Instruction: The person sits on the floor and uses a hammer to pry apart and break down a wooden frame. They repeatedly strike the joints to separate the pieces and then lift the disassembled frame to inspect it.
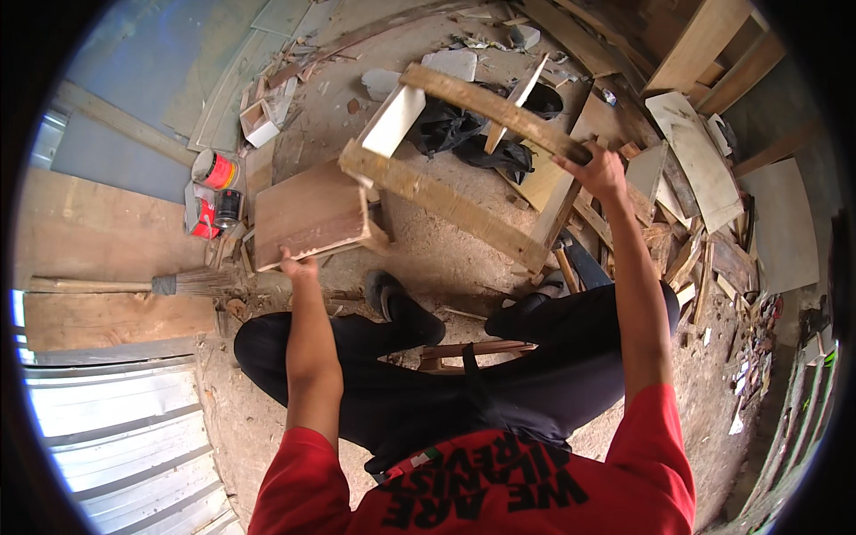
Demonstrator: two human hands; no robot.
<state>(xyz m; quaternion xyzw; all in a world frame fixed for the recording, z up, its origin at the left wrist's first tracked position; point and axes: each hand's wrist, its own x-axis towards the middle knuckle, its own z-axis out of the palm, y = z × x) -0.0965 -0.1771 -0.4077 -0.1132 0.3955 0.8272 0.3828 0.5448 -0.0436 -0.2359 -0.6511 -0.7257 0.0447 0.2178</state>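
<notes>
My left hand (299, 266) is closed on the near edge of a low wooden piece with a flat brown top (308, 212), its fingers partly hidden beneath it. To the right, my right hand (599, 175) grips the end of a wooden frame (437, 198). That frame has two long rough rails and a pale crosspiece (392, 121) joining them at the left. Held up at a tilt, it spans the middle of the view. A second short crosspiece (520, 100) stands against the upper rail.
Black plastic bags (499, 153) lie behind the frame. Wood scraps (687, 259) and boards (695, 160) are heaped at right. Paint cans (214, 169) and a stick broom (183, 283) sit at left. Between my legs is a small wooden piece (481, 349).
</notes>
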